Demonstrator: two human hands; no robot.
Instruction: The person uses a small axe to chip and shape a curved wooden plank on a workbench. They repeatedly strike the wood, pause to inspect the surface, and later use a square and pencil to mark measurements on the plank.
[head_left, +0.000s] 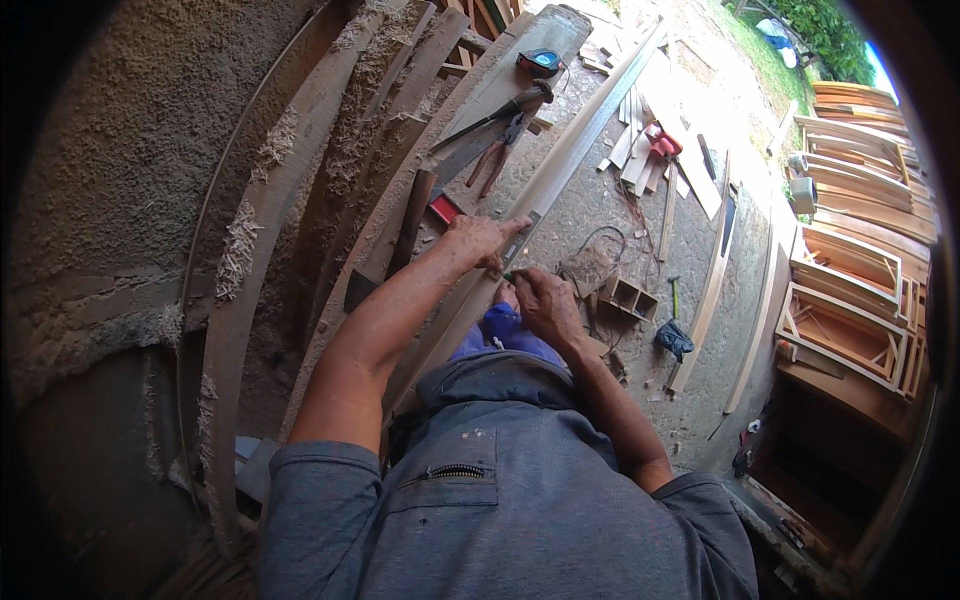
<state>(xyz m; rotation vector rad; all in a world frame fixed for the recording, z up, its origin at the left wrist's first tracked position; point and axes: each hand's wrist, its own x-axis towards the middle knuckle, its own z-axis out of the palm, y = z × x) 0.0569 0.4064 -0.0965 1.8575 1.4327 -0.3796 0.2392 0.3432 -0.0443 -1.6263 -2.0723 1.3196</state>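
Observation:
A long, narrow wooden board (577,150) runs from in front of my body toward the bright far end. My left hand (478,242) grips a flat metal strip (522,238) against this board, the index finger stretched along it and the other fingers curled. Just nearer and to the right, my right hand (548,308) is closed in a pinch by the board's edge. A thin green thing (511,276), perhaps a pencil, shows at its fingertips; the rest is hidden. Beside my left forearm lie a red-and-dark tool (445,208) and a dark wooden handle (411,220).
On the left bench lie pliers (492,165), a hammer (505,112) and a blue tape measure (540,63). Shavings cling to curved boards (270,200) by the wall. Wood strips (710,290) and a red power tool (661,140) lie on the floor; wooden frames (850,270) stack at right.

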